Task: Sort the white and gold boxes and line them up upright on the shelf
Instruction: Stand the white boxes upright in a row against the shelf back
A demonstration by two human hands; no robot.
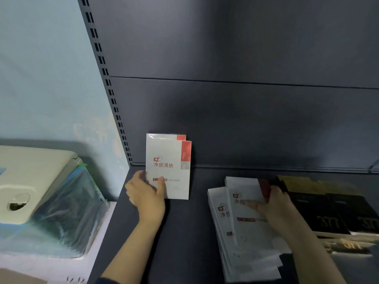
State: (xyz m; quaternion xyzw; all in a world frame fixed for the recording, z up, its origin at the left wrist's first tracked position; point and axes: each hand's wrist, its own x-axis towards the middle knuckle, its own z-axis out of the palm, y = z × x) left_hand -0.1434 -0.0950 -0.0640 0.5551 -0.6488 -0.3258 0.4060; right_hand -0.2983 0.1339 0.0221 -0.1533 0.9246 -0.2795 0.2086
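White with red print, the front box (170,160) stands upright on the dark grey shelf (180,232), close to the back panel (246,119). A second box (164,136) of the same kind stands just behind it, its top edge showing at 12 o'clock of the first. The left hand (146,193) grips the front box at its lower left corner, with the thumb laid across the printed face and the fingers round the left edge.

At 3 o'clock of the standing pair, well apart from it, a white pile (246,238) of the same boxes lies flat and fanned out. The right hand (276,203) rests on the top box (244,193) of that pile, thumb pressed along its face and fingers curled over its far right edge. The hand is blurred.

Touching the pile at its 3 o'clock side, black-and-gold boxes (328,208) lie flat, overlapping one another.

At 9 o'clock of the shelf, a slotted post (106,78) runs up along a pale blue wall (41,68). Below it sits a cream casing (30,177) partly wrapped in bluish plastic film (67,212).
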